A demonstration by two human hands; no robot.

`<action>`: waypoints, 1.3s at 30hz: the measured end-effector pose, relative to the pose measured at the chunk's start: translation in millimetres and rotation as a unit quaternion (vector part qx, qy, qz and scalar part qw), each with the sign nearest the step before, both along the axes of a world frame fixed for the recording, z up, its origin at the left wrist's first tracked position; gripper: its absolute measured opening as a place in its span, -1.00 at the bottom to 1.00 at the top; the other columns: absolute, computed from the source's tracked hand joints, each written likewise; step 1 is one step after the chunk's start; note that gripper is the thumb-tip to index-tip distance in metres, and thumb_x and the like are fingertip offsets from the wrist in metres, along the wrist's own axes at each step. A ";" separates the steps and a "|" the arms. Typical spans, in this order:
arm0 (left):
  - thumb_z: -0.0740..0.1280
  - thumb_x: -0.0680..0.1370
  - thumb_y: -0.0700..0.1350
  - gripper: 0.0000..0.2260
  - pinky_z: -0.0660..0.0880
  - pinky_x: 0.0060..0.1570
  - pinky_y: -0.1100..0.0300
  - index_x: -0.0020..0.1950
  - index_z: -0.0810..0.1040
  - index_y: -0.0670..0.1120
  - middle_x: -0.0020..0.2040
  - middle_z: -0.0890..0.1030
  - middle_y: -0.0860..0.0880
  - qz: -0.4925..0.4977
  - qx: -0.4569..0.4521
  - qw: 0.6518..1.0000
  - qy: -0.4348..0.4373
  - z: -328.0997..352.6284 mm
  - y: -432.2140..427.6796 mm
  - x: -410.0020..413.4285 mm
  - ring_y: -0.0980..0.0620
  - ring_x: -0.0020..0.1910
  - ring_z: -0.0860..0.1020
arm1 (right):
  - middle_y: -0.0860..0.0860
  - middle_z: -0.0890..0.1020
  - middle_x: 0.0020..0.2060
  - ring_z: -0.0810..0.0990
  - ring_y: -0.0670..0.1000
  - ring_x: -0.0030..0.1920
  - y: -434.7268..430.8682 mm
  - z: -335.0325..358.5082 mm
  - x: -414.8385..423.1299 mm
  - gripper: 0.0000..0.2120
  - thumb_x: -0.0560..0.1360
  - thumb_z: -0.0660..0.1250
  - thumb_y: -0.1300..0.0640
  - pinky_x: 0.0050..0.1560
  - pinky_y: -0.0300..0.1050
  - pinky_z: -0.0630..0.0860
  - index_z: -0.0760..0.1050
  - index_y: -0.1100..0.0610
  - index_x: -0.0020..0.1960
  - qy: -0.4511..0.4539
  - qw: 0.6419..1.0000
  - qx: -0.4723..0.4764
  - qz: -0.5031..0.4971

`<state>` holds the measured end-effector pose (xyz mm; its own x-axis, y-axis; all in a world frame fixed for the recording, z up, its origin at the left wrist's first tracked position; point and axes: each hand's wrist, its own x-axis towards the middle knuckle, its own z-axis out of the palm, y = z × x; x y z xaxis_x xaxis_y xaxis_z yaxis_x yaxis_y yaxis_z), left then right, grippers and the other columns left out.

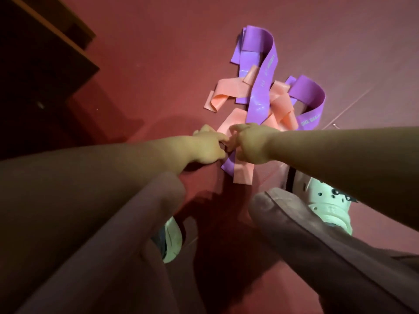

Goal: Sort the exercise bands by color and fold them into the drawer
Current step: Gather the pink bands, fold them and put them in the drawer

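Heaped on the floor (158,53) at 12 o'clock: purple bands (260,94) laced through pink bands (229,89). Reaching in at the near end with left hand (208,143) and right hand (251,143), fingers curled, likely to tease colours apart; actual grip hidden, cannot tell. Dark cabinet (34,53) at 10 o'clock.

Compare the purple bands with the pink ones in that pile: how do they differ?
The purple bands carry pale printed lettering; the pink bands show none. The purple ones arch up in broad loops, while the pink ones lie lower, creased and folded. In the middle a purple strip crosses over the pink. Both are wide flat strips, tangled in one pile on the red floor.
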<state>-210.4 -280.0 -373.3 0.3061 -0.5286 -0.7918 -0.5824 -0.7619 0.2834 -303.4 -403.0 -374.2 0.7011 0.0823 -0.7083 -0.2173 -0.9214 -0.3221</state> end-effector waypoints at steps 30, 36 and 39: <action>0.20 0.56 -0.02 -0.43 0.35 0.27 -0.05 0.56 0.13 0.15 0.54 0.10 -0.03 -0.253 -0.043 0.959 -0.120 -8.6 25.0 5.6 -0.13 0.39 0.24 | -0.02 0.24 0.44 0.26 0.14 0.36 2.2 -1.5 -18.9 -0.53 0.52 0.21 0.04 0.25 0.07 0.31 0.35 -0.10 0.42 -0.025 0.998 -0.042 -0.037; 0.16 0.57 -0.08 -0.50 0.36 0.18 0.00 0.53 0.23 0.06 0.48 0.27 0.01 -0.270 -0.086 0.948 -0.148 -7.6 17.8 9.4 -0.10 0.30 0.34 | -0.05 0.28 0.43 0.30 0.14 0.31 -3.3 1.5 -20.1 -0.60 0.56 0.16 0.07 0.23 0.05 0.32 0.43 -0.19 0.35 -0.044 0.998 -0.024 -0.033; 0.15 0.58 -0.10 -0.56 0.38 0.19 0.01 0.48 0.34 0.06 0.43 0.37 0.04 -0.233 -0.126 0.954 -0.142 -5.7 16.7 10.8 -0.10 0.27 0.39 | -0.08 0.33 0.43 0.32 0.14 0.32 -10.3 1.6 -22.7 -0.60 0.56 0.14 0.10 0.24 0.05 0.28 0.44 -0.12 0.37 -0.074 0.996 0.003 -0.052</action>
<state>-199.6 -263.4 -379.1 0.1742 -0.8219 -0.5423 -0.9220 -0.3296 0.2034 -326.1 -413.3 -372.6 0.8025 0.0081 -0.5966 -0.2608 -0.8946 -0.3629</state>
